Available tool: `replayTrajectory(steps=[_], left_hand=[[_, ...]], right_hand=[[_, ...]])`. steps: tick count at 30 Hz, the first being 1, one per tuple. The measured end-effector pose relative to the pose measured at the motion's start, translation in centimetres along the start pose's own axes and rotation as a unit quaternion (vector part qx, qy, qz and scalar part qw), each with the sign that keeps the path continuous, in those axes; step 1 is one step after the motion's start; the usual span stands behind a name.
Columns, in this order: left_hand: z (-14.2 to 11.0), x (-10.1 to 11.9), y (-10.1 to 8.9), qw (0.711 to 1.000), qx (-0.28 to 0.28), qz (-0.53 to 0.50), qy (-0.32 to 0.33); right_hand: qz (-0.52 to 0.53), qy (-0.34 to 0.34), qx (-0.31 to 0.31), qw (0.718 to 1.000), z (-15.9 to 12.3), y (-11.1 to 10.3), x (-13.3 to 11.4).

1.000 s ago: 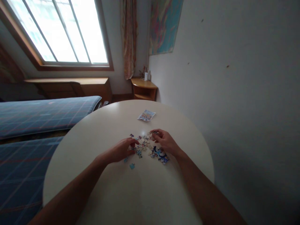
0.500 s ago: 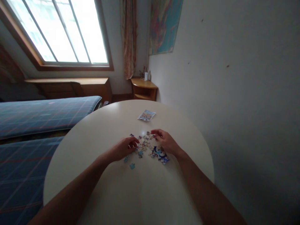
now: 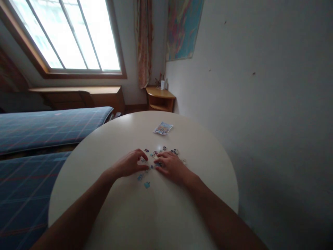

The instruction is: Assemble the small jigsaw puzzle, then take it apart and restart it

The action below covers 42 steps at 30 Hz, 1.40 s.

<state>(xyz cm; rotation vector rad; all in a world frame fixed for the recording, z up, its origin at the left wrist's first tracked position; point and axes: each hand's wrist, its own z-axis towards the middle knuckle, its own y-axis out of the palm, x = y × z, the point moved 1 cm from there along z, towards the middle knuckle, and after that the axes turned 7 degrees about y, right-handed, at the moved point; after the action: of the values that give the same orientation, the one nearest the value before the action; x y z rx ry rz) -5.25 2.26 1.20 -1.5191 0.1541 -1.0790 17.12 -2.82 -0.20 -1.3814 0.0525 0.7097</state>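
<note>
left hand: one of two, is curving half-spread beside the puzzle pieces, gripping nothing that shows
right hand: is spreading over several pieces, any grip hidden
pieces: too small to count, are lying around both hands, showing blue, white and dark patches
picture card: one, is lying beyond them
table: one, round, cream, is shining
room: two plaid mattresses are resting left; one window is glowing

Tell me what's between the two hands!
In the head view, small jigsaw pieces lie on the white table between the left hand and the right hand.
</note>
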Motion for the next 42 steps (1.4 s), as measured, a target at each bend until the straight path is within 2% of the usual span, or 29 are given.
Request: replayTrajectory(steps=[3,7,14,17,24,30,34,36,39,42], left_hand=[[-0.2,0.1,0.5,1.0,-0.02,0.003,0.002],[-0.3,0.5,0.9,0.999,-0.031,-0.002,0.016],[-0.3,1.0,0.9,0.999,-0.023,-0.002,0.046],[-0.1,1.3,1.1,0.999,-0.017,-0.005,0.036],[1.0,2.8,1.5,0.995,0.055,-0.082,0.025],[1.6,3.4,1.9,0.979,0.067,-0.19,0.013],[1.7,2.3,2.2,0.988,0.113,-0.106,-0.015],[1.5,2.0,2.6,0.991,0.131,-0.04,0.013],[1.3,2.1,3.3,0.991,0.108,0.023,0.076],[1.4,2.6,4.0,0.991,0.075,0.047,0.099]], right_hand=[[0.006,0.007,0.01,1.0,0.0,-0.1,0.3],[-0.001,-0.015,0.005,1.0,-0.1,0.0,-0.5],[0.017,-0.012,0.022,1.0,0.3,0.8,-1.3],[0.046,-0.005,0.03,0.998,0.5,0.7,-1.2],[0.177,0.056,0.038,0.982,0.4,-1.9,-0.4],[0.256,0.059,0.029,0.964,-0.1,-3.5,0.9],[0.176,0.08,0.05,0.98,-0.2,-3.4,1.7],[0.111,0.071,0.035,0.991,-0.3,-3.0,2.0],[0.043,0.043,-0.004,0.998,-0.5,-2.3,2.2],[0.02,0.029,-0.015,0.999,-0.6,-2.1,2.3]])
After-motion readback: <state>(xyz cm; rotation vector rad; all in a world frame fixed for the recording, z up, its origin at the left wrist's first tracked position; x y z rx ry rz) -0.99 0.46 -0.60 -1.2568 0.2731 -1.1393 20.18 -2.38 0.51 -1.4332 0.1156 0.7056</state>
